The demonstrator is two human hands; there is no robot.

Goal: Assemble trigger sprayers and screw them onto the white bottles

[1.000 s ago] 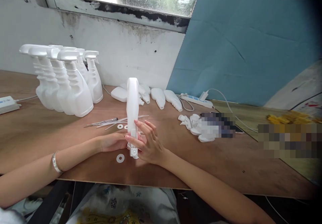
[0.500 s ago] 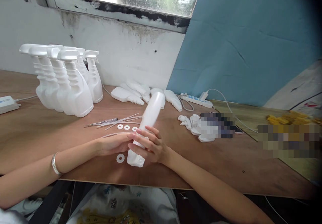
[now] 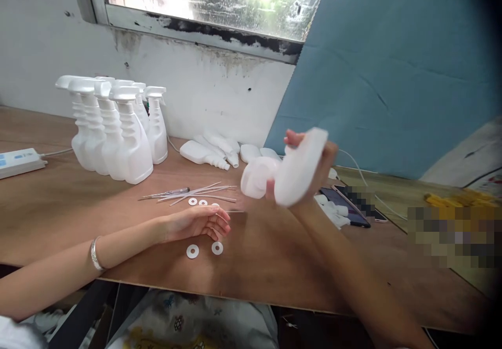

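Observation:
My right hand (image 3: 325, 160) is raised over the table, closed around a white plastic spray bottle (image 3: 301, 168). The bottle is tilted, with its flat base facing me; its far end is blurred, and its top is hard to make out. Resting on the table, my left hand (image 3: 204, 223) is palm-up with loosely curled fingers and nothing in them. White ring washers (image 3: 192, 251) lie just in front of the left hand, and others (image 3: 192, 201) sit behind it. Thin white tubes (image 3: 196, 193) lie crossed beside a slim pointed tool (image 3: 168, 193).
Several white spray bottles (image 3: 131, 150) with trigger heads stand at the left. White bottles without heads (image 3: 200, 153) lie along the wall. White trigger heads (image 3: 333, 213) are piled beside phones (image 3: 349, 210) at the right. A power strip (image 3: 21, 163) sits at the far left.
My right hand has lifted the bottle away to the right and turned its base toward me. My left hand has let go and stays on the table. Another washer is now uncovered.

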